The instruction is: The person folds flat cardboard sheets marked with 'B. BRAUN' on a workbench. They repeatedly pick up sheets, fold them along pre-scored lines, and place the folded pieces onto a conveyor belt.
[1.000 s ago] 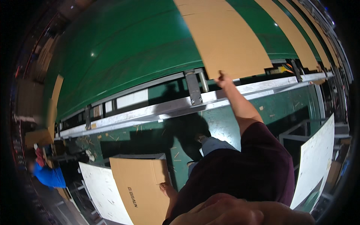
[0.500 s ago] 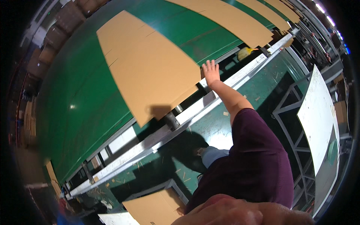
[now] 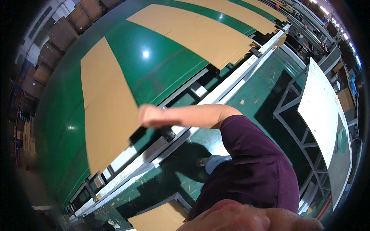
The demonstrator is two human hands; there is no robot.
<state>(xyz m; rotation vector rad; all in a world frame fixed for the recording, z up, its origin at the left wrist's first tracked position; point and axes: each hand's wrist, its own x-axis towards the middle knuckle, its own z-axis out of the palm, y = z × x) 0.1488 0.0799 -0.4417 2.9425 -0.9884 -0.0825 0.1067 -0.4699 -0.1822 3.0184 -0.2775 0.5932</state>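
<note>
A long flat brown cardboard sheet (image 3: 104, 115) lies on a wide green conveyor belt (image 3: 162, 65). My right hand (image 3: 150, 116), blurred by motion, is at the sheet's near edge and seems closed on it, my arm in a maroon sleeve stretched out over the white metal rail (image 3: 216, 92). A skin-coloured shape that looks like my left hand or forearm (image 3: 231, 219) fills the bottom edge next to another brown cardboard piece (image 3: 162, 219). I cannot make out its fingers.
More cardboard sheets (image 3: 200, 34) lie further along the belt. A white-topped metal-frame table (image 3: 320, 107) stands to my right on the green floor (image 3: 254, 88). Stacked brown boxes (image 3: 50, 42) line the far left.
The view has swung, and the sheet with my right hand on its edge now sits lower and further left. My arm reaches sideways rather than upward.
</note>
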